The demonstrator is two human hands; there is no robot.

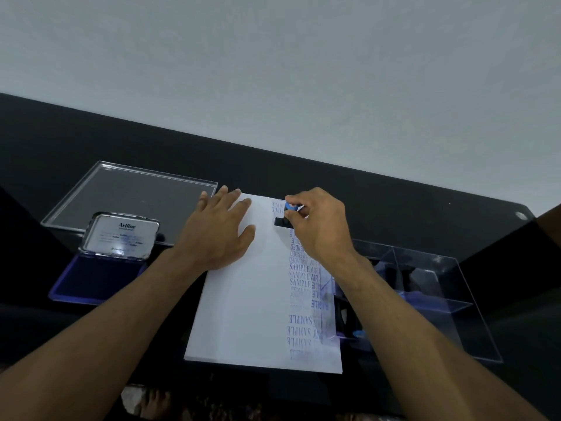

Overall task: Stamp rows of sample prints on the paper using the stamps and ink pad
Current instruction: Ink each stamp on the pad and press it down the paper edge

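Observation:
A white sheet of paper point(252, 302) lies on the black table, with a column of blue SAMPLE prints point(302, 287) down its right side. My right hand point(318, 223) pinches a small stamp point(287, 215) with a blue knob and black base, its base down on the paper near the far right corner. My left hand point(221, 229) lies flat with spread fingers on the paper's far left part. The ink pad point(97, 278) sits open at the left, its blue pad exposed and its lid point(121, 235) standing up.
A clear plastic lid point(130, 199) lies flat behind the ink pad. A clear plastic box point(425, 287) with more stamps stands right of the paper, under my right forearm. The table's far edge meets a pale wall. Floor and feet show below the near edge.

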